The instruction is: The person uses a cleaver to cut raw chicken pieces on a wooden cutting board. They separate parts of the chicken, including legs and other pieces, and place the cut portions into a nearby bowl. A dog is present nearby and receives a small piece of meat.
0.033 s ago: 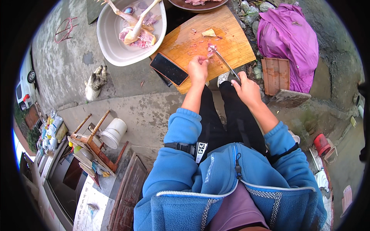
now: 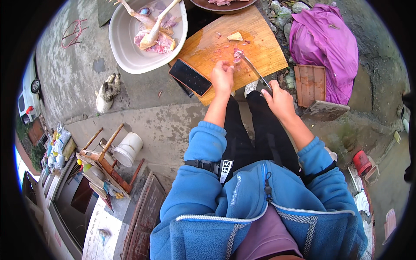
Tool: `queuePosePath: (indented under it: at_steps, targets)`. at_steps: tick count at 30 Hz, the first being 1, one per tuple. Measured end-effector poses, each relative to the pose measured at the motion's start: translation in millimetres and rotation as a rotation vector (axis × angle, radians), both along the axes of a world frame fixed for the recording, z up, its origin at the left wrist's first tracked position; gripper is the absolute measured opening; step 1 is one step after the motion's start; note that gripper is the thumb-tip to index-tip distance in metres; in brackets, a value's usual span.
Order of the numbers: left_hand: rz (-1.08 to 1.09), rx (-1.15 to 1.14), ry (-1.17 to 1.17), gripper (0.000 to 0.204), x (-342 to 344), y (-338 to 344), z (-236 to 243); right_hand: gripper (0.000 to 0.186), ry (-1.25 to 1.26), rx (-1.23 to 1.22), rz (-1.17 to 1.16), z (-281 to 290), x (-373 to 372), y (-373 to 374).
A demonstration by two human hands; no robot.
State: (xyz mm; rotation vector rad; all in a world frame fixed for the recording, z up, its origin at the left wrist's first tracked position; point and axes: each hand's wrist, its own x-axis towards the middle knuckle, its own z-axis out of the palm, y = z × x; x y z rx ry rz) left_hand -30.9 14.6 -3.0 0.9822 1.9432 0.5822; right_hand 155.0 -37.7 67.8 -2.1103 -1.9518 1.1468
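A knife [image 2: 256, 71] is gripped by its handle in my right hand [image 2: 279, 100], with the blade slanting up and left over the wooden cutting board [image 2: 268, 47]. Its tip touches or lies close beside a small piece of raw pink meat [image 2: 238, 53]. My left hand [image 2: 222, 77] is over the board's near part with its fingers curled together, just short of that meat; whatever they may hold is hidden. Farther up the board lies a pale yellowish piece of meat [image 2: 235, 37], among small scraps. A phone [image 2: 190, 77] in an orange-edged case rests on the board's left corner.
Left of the board, a white basin [image 2: 122, 56] holds a raw bird carcass with legs sticking up. A brown pan [image 2: 225, 8] with meat stands beyond the board. At right are a purple cover [image 2: 323, 47] and a reddish-brown block [image 2: 310, 84]. A white bucket [image 2: 128, 149] stands at left.
The knife and my right hand have shifted very slightly to the right. My left hand stays in nearly the same place.
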Motion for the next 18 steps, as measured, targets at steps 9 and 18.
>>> queuePosePath:
  at_steps: [9, 18]
  targets:
    - [-0.602, 0.313, 0.414, 0.015, 12.4, 38.5, -2.8, 0.033, 0.016, 0.007, -0.107, -1.0, 21.8, 2.0]
    - [-0.211, 0.124, 0.124, 0.008, -3.3, 28.6, -4.5, 0.031, 0.093, 0.021, -0.121, 4.7, 9.5, -0.6]
